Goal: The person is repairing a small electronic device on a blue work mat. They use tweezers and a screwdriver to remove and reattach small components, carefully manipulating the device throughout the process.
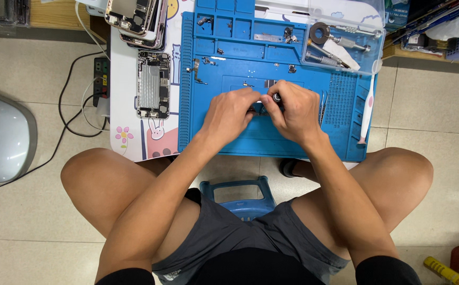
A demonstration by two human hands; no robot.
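The small part (258, 107) you are working on lies near the middle of the blue mat (272, 140), almost wholly hidden between your fingertips; what it is cannot be told. Your left hand (228, 113) comes at it from the mat's left half, fingers curled and pressed down on it. Your right hand (293, 112) meets it from the right, pinching a screwdriver (276, 97) whose dark cap shows just above your knuckles, tip pointed down at the part.

On the mat, bare room lies below your hands toward its near edge and out toward its left edge. Right of your right hand, tweezers (323, 105) lie close by, then a pink-and-white brush (368, 108) along the mat's right edge. At the mat's far right corner a clear box (345, 39) holds tools. Beyond the mat's left edge, an opened phone (153, 84) lies on the counter (126, 113), just beside the mat.
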